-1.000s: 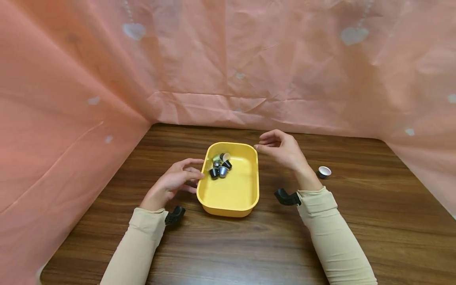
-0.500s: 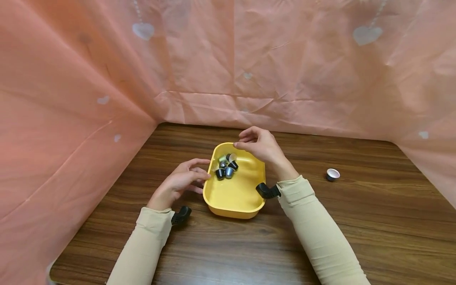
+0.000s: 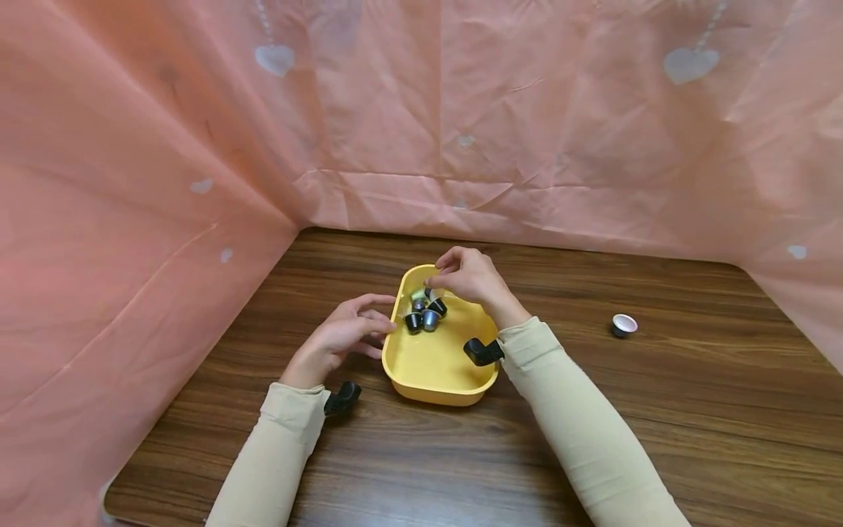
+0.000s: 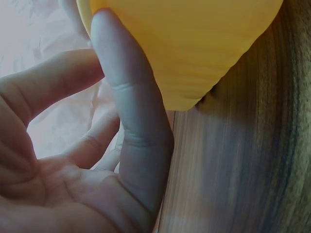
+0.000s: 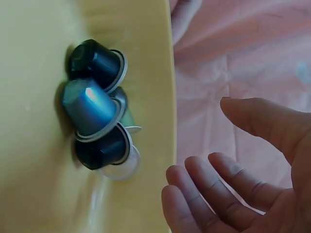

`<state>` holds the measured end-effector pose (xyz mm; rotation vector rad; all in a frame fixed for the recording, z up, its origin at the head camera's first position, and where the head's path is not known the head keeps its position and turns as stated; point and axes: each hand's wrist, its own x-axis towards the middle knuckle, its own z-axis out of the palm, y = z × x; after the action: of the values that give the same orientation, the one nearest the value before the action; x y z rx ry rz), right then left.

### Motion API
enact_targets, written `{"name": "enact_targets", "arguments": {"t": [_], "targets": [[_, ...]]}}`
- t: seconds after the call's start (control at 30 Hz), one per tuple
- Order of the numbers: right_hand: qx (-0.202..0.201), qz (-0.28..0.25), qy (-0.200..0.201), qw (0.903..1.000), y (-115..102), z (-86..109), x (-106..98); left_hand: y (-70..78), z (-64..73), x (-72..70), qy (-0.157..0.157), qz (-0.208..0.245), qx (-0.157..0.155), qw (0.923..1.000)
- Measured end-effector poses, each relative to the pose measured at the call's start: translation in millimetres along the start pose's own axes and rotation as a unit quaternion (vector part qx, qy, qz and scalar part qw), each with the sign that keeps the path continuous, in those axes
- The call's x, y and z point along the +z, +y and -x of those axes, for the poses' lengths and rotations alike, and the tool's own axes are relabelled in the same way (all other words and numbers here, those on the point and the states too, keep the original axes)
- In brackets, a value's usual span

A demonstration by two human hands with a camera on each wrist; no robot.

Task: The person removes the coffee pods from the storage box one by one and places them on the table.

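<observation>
A yellow rectangular box stands on the table. Several coffee capsules lie bunched along its left side, among them a blue one, a black one and a pale green one. My left hand is at the box's left rim; in the left wrist view its thumb lies against the yellow wall, fingers loosely bent. My right hand is above the far end of the box, over the capsules. The right wrist view shows its thumb and fingers apart, nothing between them.
One more capsule, dark with a pale top, stands on the brown wooden table to the right of the box. Pink hanging fabric borders the table at the back and sides.
My right hand has moved left from beside the box's right rim to over the capsules, and lowered slightly. The left hand stays at the rim. The whole view has shifted a little.
</observation>
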<state>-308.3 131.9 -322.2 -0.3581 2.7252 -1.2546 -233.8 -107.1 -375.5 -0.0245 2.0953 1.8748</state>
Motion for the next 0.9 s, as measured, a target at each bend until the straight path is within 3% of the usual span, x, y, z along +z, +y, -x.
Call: {"name": "enact_targets", "arguments": {"t": [0.4,0.9], "targets": [[0.034,0.077,0.002,0.9964,11,-8.4,15,1.2,-3.5,5.5,0.001,0.007,0.001,1.0],[0.052,0.1,-0.008,0.9935,11,-13.7,28,-0.7,0.7,1.4,0.007,0.009,0.006,0.9999]]}}
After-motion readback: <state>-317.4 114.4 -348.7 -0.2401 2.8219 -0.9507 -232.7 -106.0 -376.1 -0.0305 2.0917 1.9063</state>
